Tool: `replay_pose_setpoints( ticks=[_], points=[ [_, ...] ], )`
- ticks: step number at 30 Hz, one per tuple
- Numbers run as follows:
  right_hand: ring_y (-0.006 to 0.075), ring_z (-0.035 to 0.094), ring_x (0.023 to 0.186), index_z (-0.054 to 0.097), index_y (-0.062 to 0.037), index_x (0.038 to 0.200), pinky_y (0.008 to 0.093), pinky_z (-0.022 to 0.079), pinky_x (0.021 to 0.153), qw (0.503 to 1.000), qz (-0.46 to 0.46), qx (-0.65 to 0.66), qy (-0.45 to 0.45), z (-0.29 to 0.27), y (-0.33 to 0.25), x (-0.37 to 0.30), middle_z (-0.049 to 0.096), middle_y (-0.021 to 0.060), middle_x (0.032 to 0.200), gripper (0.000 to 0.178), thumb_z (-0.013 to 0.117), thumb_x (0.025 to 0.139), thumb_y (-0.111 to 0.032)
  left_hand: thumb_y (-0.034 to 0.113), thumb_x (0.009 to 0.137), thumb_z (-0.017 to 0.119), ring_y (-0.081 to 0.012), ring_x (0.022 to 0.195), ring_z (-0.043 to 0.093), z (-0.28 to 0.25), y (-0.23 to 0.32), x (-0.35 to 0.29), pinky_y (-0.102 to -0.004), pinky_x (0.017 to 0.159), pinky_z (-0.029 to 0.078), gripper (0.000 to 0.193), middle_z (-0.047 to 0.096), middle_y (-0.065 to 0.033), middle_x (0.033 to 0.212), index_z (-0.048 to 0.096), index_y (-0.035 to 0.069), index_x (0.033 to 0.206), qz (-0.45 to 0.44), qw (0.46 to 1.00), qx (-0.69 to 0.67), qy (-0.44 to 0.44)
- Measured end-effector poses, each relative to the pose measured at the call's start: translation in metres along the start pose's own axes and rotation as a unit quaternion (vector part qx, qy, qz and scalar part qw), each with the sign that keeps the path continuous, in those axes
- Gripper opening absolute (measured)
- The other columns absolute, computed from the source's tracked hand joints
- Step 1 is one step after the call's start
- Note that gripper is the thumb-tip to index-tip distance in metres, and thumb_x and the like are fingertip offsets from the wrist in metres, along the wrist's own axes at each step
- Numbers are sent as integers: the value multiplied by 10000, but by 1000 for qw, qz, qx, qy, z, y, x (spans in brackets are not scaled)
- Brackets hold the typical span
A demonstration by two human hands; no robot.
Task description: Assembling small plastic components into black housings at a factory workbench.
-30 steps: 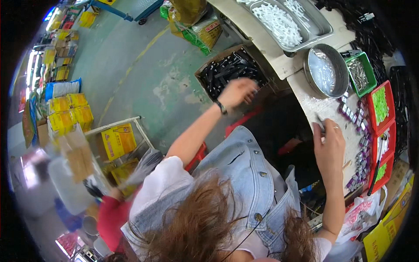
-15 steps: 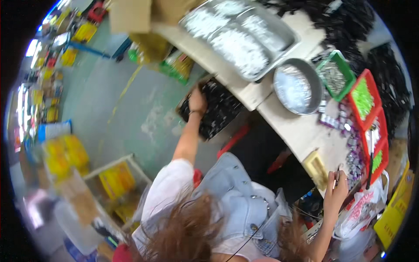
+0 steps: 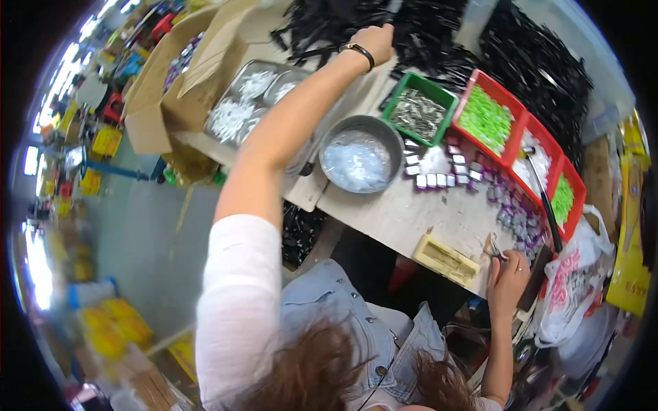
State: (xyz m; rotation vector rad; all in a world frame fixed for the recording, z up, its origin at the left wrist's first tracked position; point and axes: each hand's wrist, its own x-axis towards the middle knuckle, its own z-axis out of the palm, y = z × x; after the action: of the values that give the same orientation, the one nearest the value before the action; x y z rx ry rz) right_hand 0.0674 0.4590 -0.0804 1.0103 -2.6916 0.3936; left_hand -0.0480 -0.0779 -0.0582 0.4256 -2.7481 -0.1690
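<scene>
My left hand (image 3: pixel 373 46), with a dark band at its wrist, reaches over the table to a heap of long black plastic parts (image 3: pixel 329 27). Its fingers are drawn together at the heap; what they pinch, if anything, is hidden. Near the table's front edge, my right hand (image 3: pixel 508 281) holds small metal tweezers (image 3: pixel 494 249), their tips pointing away from me. Just left of it lies a cream-coloured block with a hollow (image 3: pixel 446 261). Small silver-and-purple metal pieces (image 3: pixel 510 218) are scattered beyond the right hand.
A round metal bowl (image 3: pixel 362 154) stands mid-table beside a green tray of metal pins (image 3: pixel 420 108). Red trays (image 3: pixel 515 168) hold green and white bits, with a black-handled tool (image 3: pixel 545 197) across them. Left are a divided steel tray (image 3: pixel 236 96) and cardboard box (image 3: pixel 154 113).
My left hand has left the box of black parts below the table and moved up and right to the black heap. My right hand still holds the tweezers. The view has turned.
</scene>
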Motion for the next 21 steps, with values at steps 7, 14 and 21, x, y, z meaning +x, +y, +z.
replay_pose_setpoints(
  ticks=[7,14,21],
  points=[
    [365,547,989,583,-1,1006,417,432,874,991,60,119,-2,-32,17,-12,587,171,997,205,635,808,-3,197,858,597,-393,914,657,60,12,47,-478,791,524,299,682,-199,974,568,149,1152,12,1000,-14,1],
    [349,616,875,599,6,1002,404,497,737,988,34,152,-5,-4,23,56,606,180,951,203,657,815,-48,33,868,607,-226,951,679,-74,83,-91,-312,835,527,253,690,-123,1053,652,62,1115,141,952,-259,83],
    [362,630,763,540,-9,917,435,528,689,998,41,-47,-25,33,-2,80,586,178,896,108,519,813,13,-27,735,667,-268,1020,636,-63,204,-310,-371,929,479,345,698,-63,1046,695,97,1056,226,924,-307,-21]
  ],
)
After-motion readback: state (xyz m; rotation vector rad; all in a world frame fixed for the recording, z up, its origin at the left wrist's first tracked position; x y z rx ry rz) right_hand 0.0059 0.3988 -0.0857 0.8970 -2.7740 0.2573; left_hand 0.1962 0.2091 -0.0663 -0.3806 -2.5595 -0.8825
